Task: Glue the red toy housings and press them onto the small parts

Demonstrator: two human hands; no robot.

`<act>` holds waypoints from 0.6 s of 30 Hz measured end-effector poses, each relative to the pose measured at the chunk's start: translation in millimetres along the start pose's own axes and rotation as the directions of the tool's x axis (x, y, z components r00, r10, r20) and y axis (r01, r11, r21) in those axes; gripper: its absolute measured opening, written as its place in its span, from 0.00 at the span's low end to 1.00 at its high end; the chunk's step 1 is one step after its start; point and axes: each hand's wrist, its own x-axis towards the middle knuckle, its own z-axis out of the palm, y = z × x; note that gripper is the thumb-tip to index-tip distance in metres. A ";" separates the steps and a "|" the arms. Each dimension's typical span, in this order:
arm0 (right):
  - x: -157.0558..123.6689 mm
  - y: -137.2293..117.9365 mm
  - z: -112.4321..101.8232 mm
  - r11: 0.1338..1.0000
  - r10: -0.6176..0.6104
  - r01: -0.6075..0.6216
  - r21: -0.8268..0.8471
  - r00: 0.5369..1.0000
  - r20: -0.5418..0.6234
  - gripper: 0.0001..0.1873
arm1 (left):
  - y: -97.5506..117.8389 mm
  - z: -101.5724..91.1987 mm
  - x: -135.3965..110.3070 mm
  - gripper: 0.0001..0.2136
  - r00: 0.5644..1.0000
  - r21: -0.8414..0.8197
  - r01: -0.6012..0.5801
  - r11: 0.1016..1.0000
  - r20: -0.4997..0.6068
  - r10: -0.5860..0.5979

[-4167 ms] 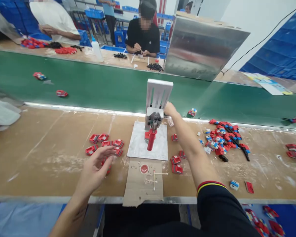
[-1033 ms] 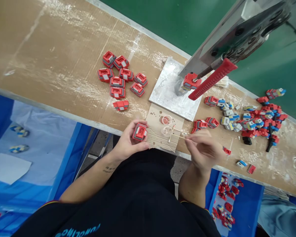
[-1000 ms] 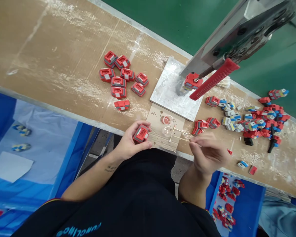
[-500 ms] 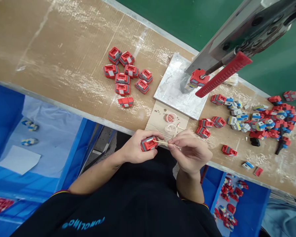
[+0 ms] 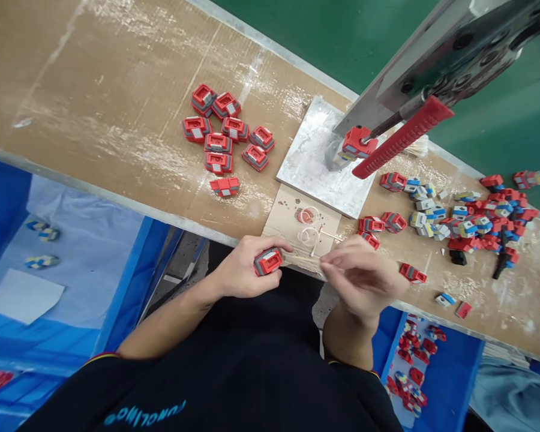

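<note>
My left hand (image 5: 240,267) is closed around a red and grey plastic toy part (image 5: 267,261), its recessed red face turned up. To the right, my right hand (image 5: 364,276) pinches a thin wooden stick (image 5: 303,258), blurred, its tip pointing toward the toy part but apart from it. Just beyond my hands are two small clear cups, one with red liquid (image 5: 308,215) and one with clear or whitish contents (image 5: 308,236). They stand on a stained piece of cardboard (image 5: 276,222). A cotton swab (image 5: 315,245) lies beside the nearer cup.
Several red toy parts (image 5: 218,143) are grouped at left on the bench (image 5: 130,102). A lever press (image 5: 400,138) stands on a metal plate (image 5: 310,150). Red, white and blue pieces (image 5: 477,222) pile up at right. Blue bins (image 5: 121,288) sit below the bench edge.
My right hand has drawn the stick away from the toy part, moving right. My left hand keeps hold of the part nearly in place. The whole view has shifted slightly.
</note>
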 end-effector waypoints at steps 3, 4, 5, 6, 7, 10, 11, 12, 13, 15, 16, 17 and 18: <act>1.1 16.9 -7.2 0.984 0.028 -0.032 -0.176 0.999 -0.028 0.10 | -1.8 -2.2 0.9 0.14 1.000 -0.001 0.004 1.000 -0.017 -0.004; 1.2 23.1 -7.5 0.970 0.040 -0.034 -0.239 0.999 0.019 0.09 | -2.5 -3.0 1.3 0.14 1.000 -0.001 0.009 1.000 -0.024 -0.009; 1.0 28.8 -7.0 0.956 0.051 -0.026 -0.293 0.996 0.079 0.09 | -3.1 -3.6 1.8 0.12 0.999 0.002 0.015 1.000 -0.030 -0.015; 0.5 33.7 -6.0 0.944 0.058 -0.011 -0.331 0.989 0.133 0.08 | -3.7 -4.1 2.3 0.11 0.999 0.010 0.021 1.000 -0.032 -0.021; -0.3 37.3 -5.0 0.937 0.061 0.004 -0.350 0.983 0.175 0.08 | -4.2 -4.5 2.8 0.10 0.999 0.019 0.026 0.999 -0.030 -0.025; -3.0 38.1 -6.0 0.941 0.055 0.023 -0.337 0.974 0.218 0.08 | -5.0 -5.0 3.5 0.09 0.999 0.035 0.031 0.999 -0.023 -0.031; -3.5 34.8 -7.7 0.947 0.052 0.017 -0.322 0.977 0.206 0.08 | -5.1 -5.0 3.6 0.10 0.999 0.036 0.031 0.999 -0.021 -0.030; -3.9 30.2 -9.6 0.953 0.047 0.008 -0.303 0.984 0.174 0.09 | -5.2 -4.8 3.6 0.10 0.999 0.033 0.031 0.999 -0.014 -0.030; -4.0 24.6 -11.0 0.961 0.036 -0.001 -0.278 0.992 0.123 0.10 | -5.2 -4.6 3.7 0.10 0.999 0.029 0.032 0.999 -0.007 -0.031; -3.9 11.9 -10.6 0.981 0.000 0.002 -0.194 1.000 0.009 0.10 | -5.0 -4.1 3.9 0.11 0.999 0.019 0.032 0.999 0.005 -0.032; -3.8 5.9 -8.1 0.991 -0.022 0.019 -0.136 1.000 -0.022 0.10 | -4.9 -3.8 4.2 0.11 1.000 0.012 0.029 1.000 0.009 -0.029; -3.8 0.8 -4.2 0.996 -0.045 0.043 -0.072 0.999 -0.028 0.09 | -4.6 -3.5 4.4 0.11 1.000 0.003 0.025 1.000 0.012 -0.025; -3.8 -3.2 0.8 0.998 -0.062 0.062 -0.010 0.998 -0.012 0.08 | -4.4 -3.1 4.7 0.12 1.000 -0.008 0.019 1.000 0.015 -0.019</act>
